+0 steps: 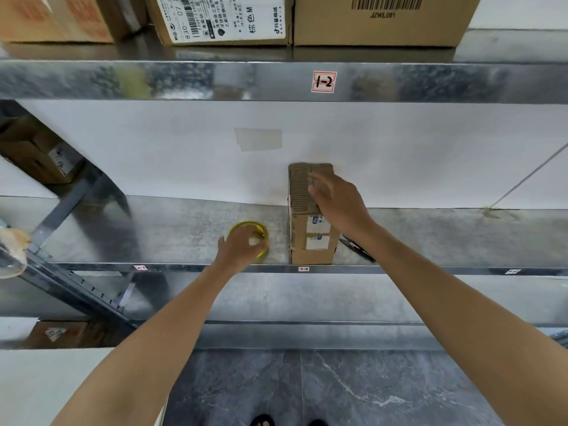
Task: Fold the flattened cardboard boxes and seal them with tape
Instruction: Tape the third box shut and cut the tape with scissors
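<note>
A stack of flattened cardboard boxes [309,238] stands on edge on the metal shelf [172,229], reaching back to the white wall. My right hand [336,199] lies on its top edge, with the fingers spread over the corrugated ends. To the left of the stack, a roll of tape with a yellow-green rim [249,229] lies flat on the shelf. My left hand [241,245] covers the roll's near side, its fingers curled around the rim.
A dark tool [356,247], possibly scissors, lies on the shelf just right of the stack. Brown cartons [381,23] fill the shelf above. A diagonal steel brace [76,290] and more boxes are at the left. Grey tiled floor [368,392] lies below.
</note>
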